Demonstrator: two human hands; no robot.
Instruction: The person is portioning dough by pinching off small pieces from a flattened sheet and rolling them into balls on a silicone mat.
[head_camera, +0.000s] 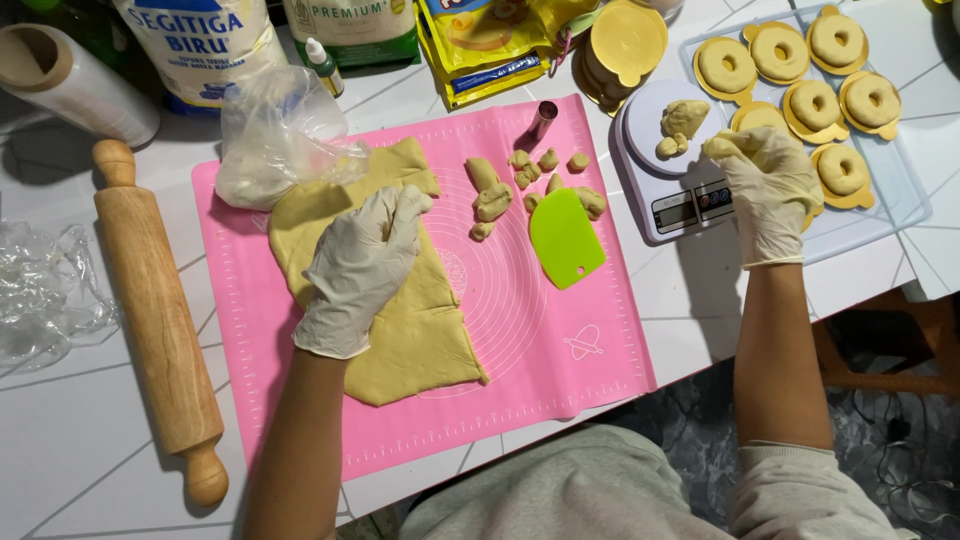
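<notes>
Dough sheet (415, 330): flat, pale yellow, lying on the left half of the pink mat (560, 370); its upper edge folds up near a crumpled clear bag (275, 135)
Left hand (362, 268): white glove; palm down on the sheet, fingers curled loosely at the upper fold; pressing rather than gripping, nothing closed in it
Right hand (768, 190): white glove; held over the edge of the scale (665, 190), fingers bent inward; whether it holds a bit of dough I cannot tell
Dough on scale (682, 122): a small lump with smaller bits beside it, on the round white plate
Dough pieces (520, 180): cut bits scattered on the mat's upper middle, just beside the sheet; some touch the scraper
Scraper (566, 238): lime green, flat on the mat, right of the sheet
Ring cutter (541, 122): small metal tube at the mat's top edge
Rings (812, 105): dough rings on yellow paper, set on a pale tray (900, 190) right of the scale
Rolling pin (155, 310): wooden, on the white tiled counter, left of the mat
Film roll (70, 85): far top left
Flour bags (205, 45): along the back edge
</notes>
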